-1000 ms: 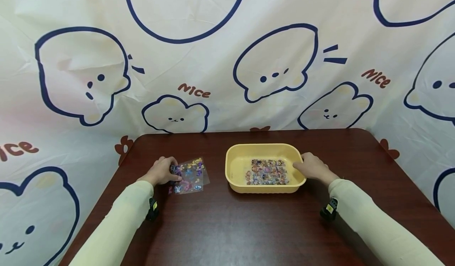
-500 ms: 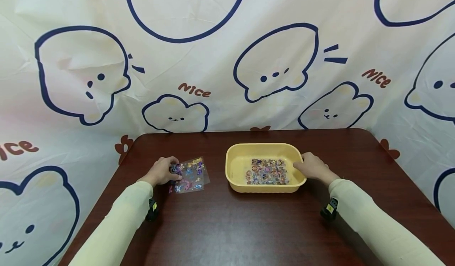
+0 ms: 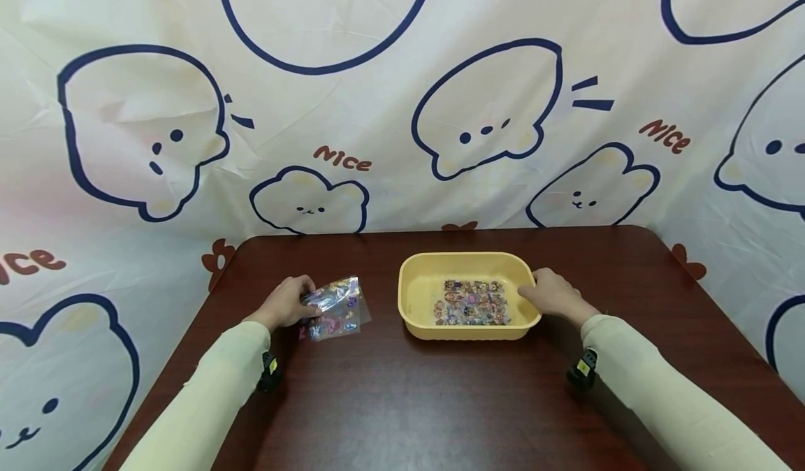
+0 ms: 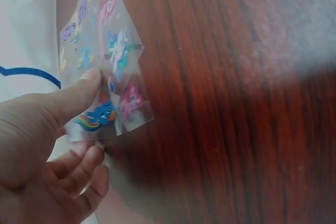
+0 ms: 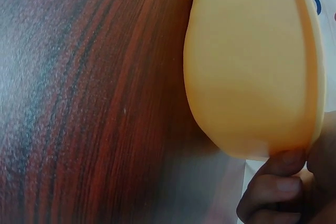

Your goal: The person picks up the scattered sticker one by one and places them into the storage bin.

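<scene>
My left hand (image 3: 283, 305) pinches clear sticker sheets (image 3: 342, 307) with small colourful cartoon ponies on them, at the left of the table. In the left wrist view the thumb (image 4: 79, 92) lies across the top of a sheet (image 4: 119, 51), whose surface bends and lifts, and the other fingers are curled below. At least one more clear sheet shows behind it. My right hand (image 3: 556, 296) grips the right rim of a yellow plastic basin (image 3: 465, 332). Inside the basin lies a sticker sheet (image 3: 473, 303) of tiny figures. The right wrist view shows curled fingers (image 5: 278, 182) under the basin's rim.
The dark red-brown wooden table (image 3: 402, 401) spreads in front of both arms, with a glossy patch of light. Behind it and along the sides hangs a white cloth (image 3: 390, 128) printed with blue cartoon outlines. The basin stands right of the sheets with a gap between.
The upper part of the sheet in my left hand has bent up and now catches the light. The right hand and the basin stay where they were; the head view has shifted slightly.
</scene>
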### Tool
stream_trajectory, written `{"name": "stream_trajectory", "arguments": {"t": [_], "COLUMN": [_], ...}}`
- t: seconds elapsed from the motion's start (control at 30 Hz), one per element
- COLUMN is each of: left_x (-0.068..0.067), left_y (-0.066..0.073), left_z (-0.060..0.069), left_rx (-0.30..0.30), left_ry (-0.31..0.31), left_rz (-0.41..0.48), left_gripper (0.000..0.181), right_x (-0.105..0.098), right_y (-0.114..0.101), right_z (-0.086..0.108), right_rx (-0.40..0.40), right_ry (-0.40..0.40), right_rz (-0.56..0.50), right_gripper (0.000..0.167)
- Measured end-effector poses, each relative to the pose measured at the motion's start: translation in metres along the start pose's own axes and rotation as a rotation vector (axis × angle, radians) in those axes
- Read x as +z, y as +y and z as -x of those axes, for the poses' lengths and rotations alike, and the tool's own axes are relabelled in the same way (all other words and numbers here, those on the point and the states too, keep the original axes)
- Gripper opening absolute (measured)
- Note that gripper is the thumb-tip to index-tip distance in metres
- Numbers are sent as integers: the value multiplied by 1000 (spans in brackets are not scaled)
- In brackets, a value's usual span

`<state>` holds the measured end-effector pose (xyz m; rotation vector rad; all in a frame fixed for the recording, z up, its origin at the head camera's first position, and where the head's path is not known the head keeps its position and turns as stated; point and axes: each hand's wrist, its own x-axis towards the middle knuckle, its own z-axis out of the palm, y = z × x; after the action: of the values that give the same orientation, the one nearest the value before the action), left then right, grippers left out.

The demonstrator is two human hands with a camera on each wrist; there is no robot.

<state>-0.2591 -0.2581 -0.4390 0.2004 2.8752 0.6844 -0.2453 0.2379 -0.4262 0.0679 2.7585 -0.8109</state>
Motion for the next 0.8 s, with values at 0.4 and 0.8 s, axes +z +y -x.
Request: {"name": "stream_trajectory", "arguments": {"t": [0.4,0.8], "left_x": [1,-1], "left_y": [4,4], "left_z": [-2,-1], "left_rx": [45,-18], "left_ry": [9,31], "left_rz": [-33,-79], "left_gripper": [46,42], "right_x": [1,2], "right_y": [1,2], "right_z": [-1,-2], "right_rx": [4,-7], "right_ry": [5,10], "right_rz": [0,7], "right_gripper": [37,38]}}
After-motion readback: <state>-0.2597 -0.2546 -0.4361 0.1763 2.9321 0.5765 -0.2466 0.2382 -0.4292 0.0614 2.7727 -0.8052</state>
